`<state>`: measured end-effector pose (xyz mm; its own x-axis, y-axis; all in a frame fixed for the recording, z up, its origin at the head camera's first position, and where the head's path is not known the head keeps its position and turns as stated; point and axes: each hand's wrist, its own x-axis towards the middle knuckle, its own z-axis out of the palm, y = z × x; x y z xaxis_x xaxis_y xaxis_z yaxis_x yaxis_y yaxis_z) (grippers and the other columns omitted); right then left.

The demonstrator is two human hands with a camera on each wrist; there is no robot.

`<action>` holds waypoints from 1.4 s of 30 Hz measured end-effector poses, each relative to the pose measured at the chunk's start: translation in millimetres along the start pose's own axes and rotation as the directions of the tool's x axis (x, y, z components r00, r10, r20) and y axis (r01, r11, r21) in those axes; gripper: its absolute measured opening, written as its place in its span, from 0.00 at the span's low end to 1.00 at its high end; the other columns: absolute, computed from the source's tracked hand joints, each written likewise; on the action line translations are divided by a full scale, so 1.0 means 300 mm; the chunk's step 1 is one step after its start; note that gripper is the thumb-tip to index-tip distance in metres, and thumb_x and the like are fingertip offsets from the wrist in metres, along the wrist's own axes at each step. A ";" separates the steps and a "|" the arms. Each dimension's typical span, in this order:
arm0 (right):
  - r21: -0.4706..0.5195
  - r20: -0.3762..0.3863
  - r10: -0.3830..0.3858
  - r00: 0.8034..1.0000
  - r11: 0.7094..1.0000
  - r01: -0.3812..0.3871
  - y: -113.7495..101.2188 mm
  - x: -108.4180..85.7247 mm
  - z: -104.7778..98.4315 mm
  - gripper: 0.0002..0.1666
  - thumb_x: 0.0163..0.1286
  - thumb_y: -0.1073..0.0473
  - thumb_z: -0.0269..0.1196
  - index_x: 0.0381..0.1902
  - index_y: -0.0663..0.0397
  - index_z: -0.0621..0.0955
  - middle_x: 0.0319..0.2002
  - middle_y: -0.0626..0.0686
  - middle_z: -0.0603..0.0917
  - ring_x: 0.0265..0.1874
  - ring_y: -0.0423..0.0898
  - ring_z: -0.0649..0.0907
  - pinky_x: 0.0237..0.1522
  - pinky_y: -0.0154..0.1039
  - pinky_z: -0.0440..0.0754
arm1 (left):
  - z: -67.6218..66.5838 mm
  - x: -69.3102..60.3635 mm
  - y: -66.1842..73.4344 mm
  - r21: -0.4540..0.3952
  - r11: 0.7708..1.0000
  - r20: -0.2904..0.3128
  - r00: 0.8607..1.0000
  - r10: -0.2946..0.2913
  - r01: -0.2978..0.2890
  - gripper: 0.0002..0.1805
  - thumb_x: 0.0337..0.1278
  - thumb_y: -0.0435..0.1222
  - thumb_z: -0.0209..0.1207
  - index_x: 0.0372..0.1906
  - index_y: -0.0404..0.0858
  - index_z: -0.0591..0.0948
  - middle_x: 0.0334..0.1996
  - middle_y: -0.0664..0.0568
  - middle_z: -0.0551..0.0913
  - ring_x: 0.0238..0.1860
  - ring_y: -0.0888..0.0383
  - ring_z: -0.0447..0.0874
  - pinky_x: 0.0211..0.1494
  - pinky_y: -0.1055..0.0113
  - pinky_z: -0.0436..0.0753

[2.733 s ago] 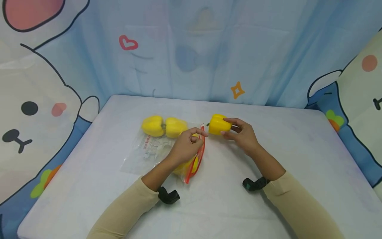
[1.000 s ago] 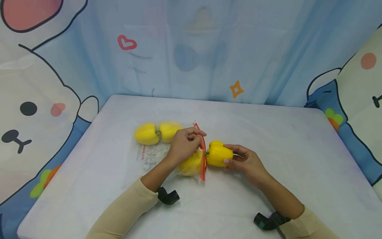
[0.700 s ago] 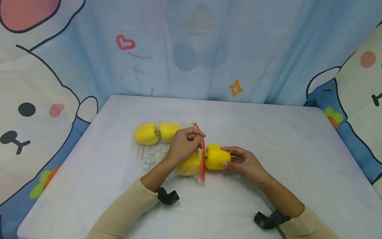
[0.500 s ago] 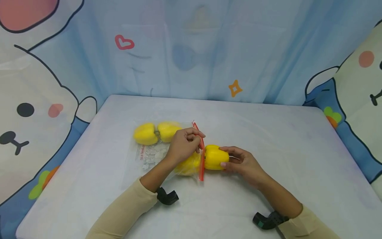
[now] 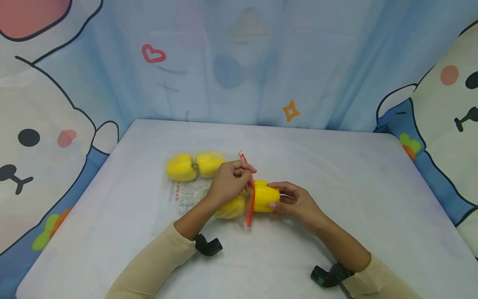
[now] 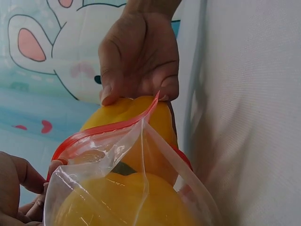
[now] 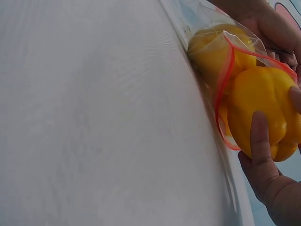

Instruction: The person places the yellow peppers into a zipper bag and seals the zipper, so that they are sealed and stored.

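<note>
A clear zip bag point(image 5: 203, 189) with a red seal lies on its side, its mouth toward the right. Inside it are several yellow bell peppers, two at the far side, one of them a bell pepper point(image 5: 181, 167), and another bell pepper point(image 5: 229, 207) near the mouth. My left hand point(image 5: 231, 180) pinches the bag's red rim point(image 6: 101, 132). My right hand point(image 5: 296, 207) grips one more yellow bell pepper point(image 7: 263, 108) from its base. That pepper's stem end sits in the mouth, partly past the red rim, facing the bagged pepper.
The bag lies on a white-covered table point(image 5: 358, 199). Behind it hangs a blue curtain point(image 5: 231, 62) with cartoon figures. Black camera mounts point(image 5: 209, 246) are strapped to both wrists.
My right hand has brought the bell pepper nearer to me and then leftward, stem end into the bag's mouth. The left hand stays on the rim; earlier the bag shifted slightly left.
</note>
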<state>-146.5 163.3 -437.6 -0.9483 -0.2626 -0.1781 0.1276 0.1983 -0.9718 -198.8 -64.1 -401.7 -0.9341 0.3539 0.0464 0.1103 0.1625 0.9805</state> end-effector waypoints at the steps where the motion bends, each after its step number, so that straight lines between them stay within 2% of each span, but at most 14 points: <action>1: 0.000 0.004 0.003 1.000 1.000 -0.003 -0.001 0.003 0.002 0.35 0.60 0.58 0.70 0.65 0.56 0.73 0.66 0.62 0.69 0.56 0.57 0.80 0.46 0.46 0.86 | -0.001 -0.001 -0.001 0.000 1.000 0.001 1.000 -0.005 0.005 0.10 0.63 0.33 0.53 0.40 0.41 0.85 0.23 0.48 0.85 0.21 0.53 0.80 0.19 0.72 0.69; 7: -0.007 0.041 0.014 0.999 1.000 -0.014 -0.010 0.023 0.011 0.35 0.61 0.57 0.70 0.65 0.52 0.73 0.66 0.61 0.69 0.56 0.57 0.81 0.47 0.47 0.86 | -0.003 -0.005 0.005 0.001 1.000 0.013 1.000 -0.022 0.022 0.10 0.63 0.33 0.53 0.41 0.41 0.85 0.24 0.49 0.85 0.21 0.55 0.80 0.21 0.72 0.73; 13: -0.041 0.063 0.023 0.998 0.999 -0.020 -0.028 0.051 0.022 0.34 0.61 0.55 0.70 0.64 0.50 0.72 0.65 0.61 0.71 0.54 0.56 0.82 0.47 0.46 0.87 | -0.007 -0.002 0.005 -0.004 1.000 0.016 1.000 -0.013 0.013 0.10 0.63 0.33 0.53 0.40 0.40 0.85 0.24 0.48 0.84 0.20 0.56 0.78 0.22 0.72 0.75; 18: -0.046 0.070 0.021 0.997 0.999 -0.018 -0.036 0.066 0.030 0.34 0.60 0.56 0.71 0.64 0.51 0.73 0.63 0.61 0.73 0.52 0.56 0.83 0.46 0.46 0.87 | -0.012 0.001 0.003 0.006 1.000 0.010 1.000 -0.010 0.010 0.10 0.61 0.33 0.54 0.42 0.43 0.85 0.22 0.49 0.83 0.18 0.56 0.74 0.19 0.72 0.70; 26: -0.029 0.087 0.020 0.996 0.999 -0.018 -0.031 0.061 0.033 0.34 0.59 0.56 0.71 0.63 0.51 0.74 0.63 0.59 0.73 0.52 0.55 0.83 0.46 0.46 0.87 | -0.016 0.006 0.003 0.055 0.998 -0.008 1.000 -0.011 0.012 0.17 0.58 0.34 0.56 0.52 0.47 0.82 0.17 0.52 0.80 0.14 0.59 0.64 0.18 0.73 0.63; 33: -0.069 0.165 -0.037 0.986 0.996 0.049 -0.024 0.053 0.035 0.30 0.60 0.60 0.69 0.61 0.53 0.76 0.61 0.57 0.74 0.55 0.56 0.80 0.48 0.40 0.86 | -0.019 0.004 0.005 0.043 0.999 -0.007 1.000 -0.021 0.021 0.17 0.58 0.34 0.56 0.52 0.48 0.81 0.16 0.52 0.78 0.13 0.58 0.61 0.17 0.72 0.63; 42: -0.093 0.183 -0.067 0.981 0.992 0.085 -0.017 0.056 0.054 0.29 0.61 0.59 0.69 0.61 0.49 0.76 0.63 0.55 0.74 0.59 0.58 0.79 0.50 0.40 0.85 | -0.022 0.000 0.004 0.036 0.999 -0.007 1.000 -0.026 0.026 0.16 0.59 0.34 0.57 0.51 0.49 0.82 0.13 0.52 0.73 0.12 0.58 0.59 0.16 0.72 0.61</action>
<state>-158.3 142.4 -438.1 -0.8853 -0.4441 -0.1380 0.0188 0.2624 -0.9648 -201.0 -69.8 -399.2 -0.9390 0.3433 0.0219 0.0977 0.2050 0.9739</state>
